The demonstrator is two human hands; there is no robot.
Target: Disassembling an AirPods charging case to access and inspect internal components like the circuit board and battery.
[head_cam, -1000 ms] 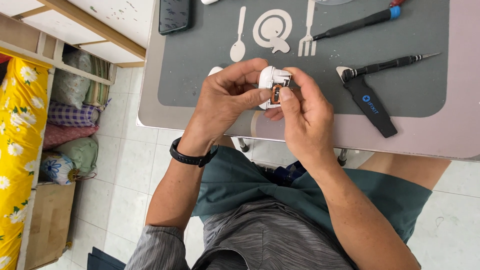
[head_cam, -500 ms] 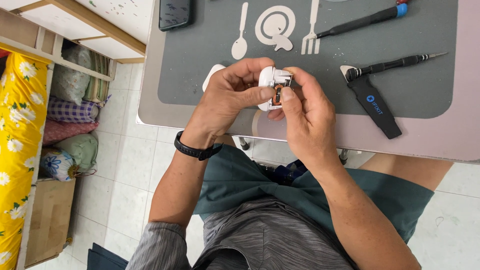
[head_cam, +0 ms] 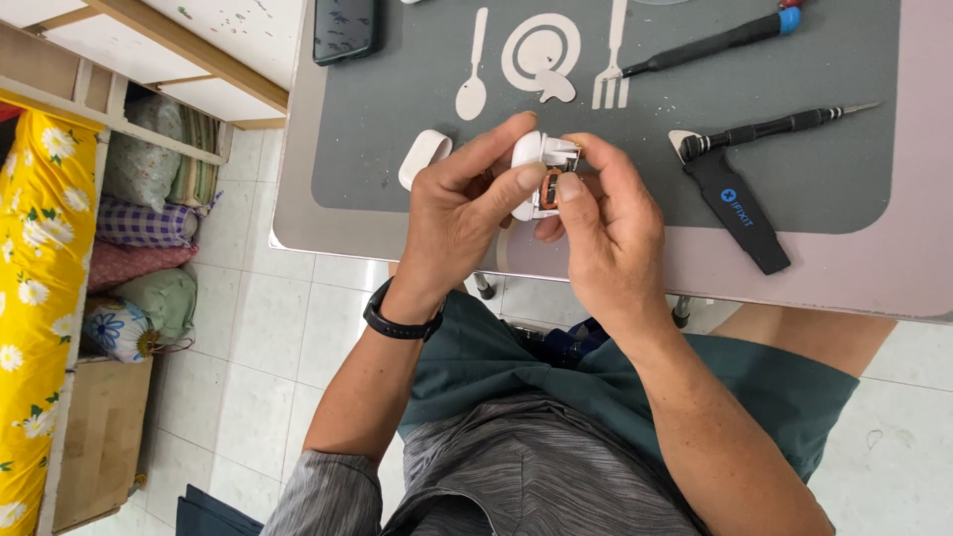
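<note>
Both hands meet over the table's near edge around a small white plastic device [head_cam: 534,159] with an opened side showing orange and metal inner parts. My left hand [head_cam: 467,213] wraps it from the left, thumb and forefinger on its shell. My right hand [head_cam: 606,228] presses its thumb and forefinger onto the exposed inner part. A loose white cover piece [head_cam: 424,159] lies on the grey mat [head_cam: 695,169] just left of my left hand. A black band sits on my left wrist.
On the mat lie a black prying tool [head_cam: 740,208], a thin black screwdriver [head_cam: 784,126], a blue-capped screwdriver [head_cam: 715,42] and a dark phone [head_cam: 344,28]. The table's edge [head_cam: 298,233] runs in front of me. Left: shelves with fabric bundles [head_cam: 149,238], a yellow flowered cloth [head_cam: 25,288].
The view has shifted slightly; the hands keep their hold on the white device, with only small finger movement.
</note>
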